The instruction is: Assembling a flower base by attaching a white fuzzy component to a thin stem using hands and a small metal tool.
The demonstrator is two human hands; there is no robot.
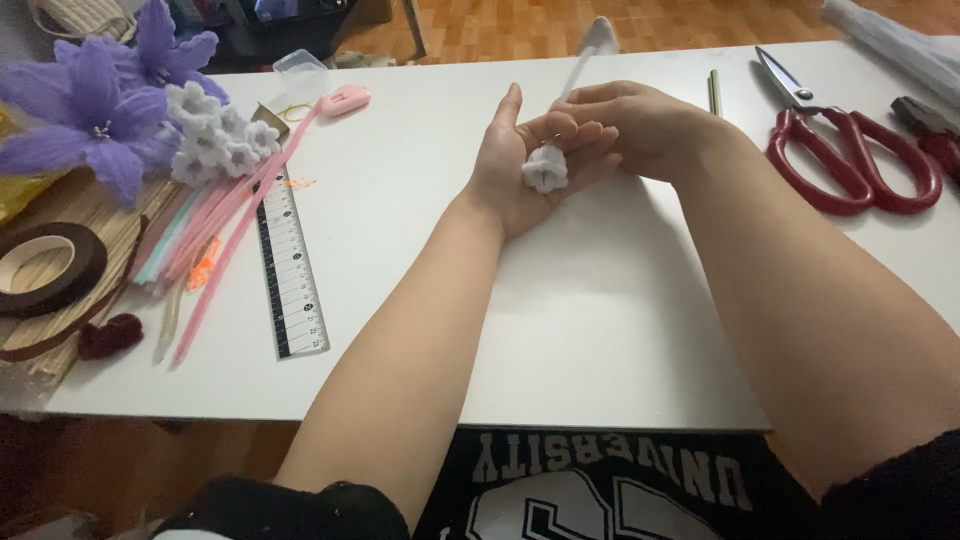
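Hidden or unclear: the right hand [640, 125] lies over the fingers [590, 135] of the left hand [525, 165], so how the white stem [580, 65] is pinched cannot be made out. The stem's far tip blurs at the desk [600, 320] edge. A second red-handled tool [935, 130], right of the scissors, is cut off by the frame. A translucent box [300, 70] at the far edge is partly out of view.

White pipe-cleaner flower [545, 168]: small, fuzzy, bell-shaped, petals facing the camera. It rests in the left palm, above the desk centre, well left of the red-handled scissors [850, 150]. Left fingers curl loosely around it; right fingers close on the stem just behind it.

Counts: one pair of scissors; one black ruler [288, 265], far left of the scissors; one pink clip-like piece [345, 100]; two purple flowers [100, 110]; one cluster of small white flowers [215, 140]; one bundle of pink pipe cleaners [225, 225]; one roll of brown tape [45, 265]; one thin metal rod [714, 92] just left of the scissors.
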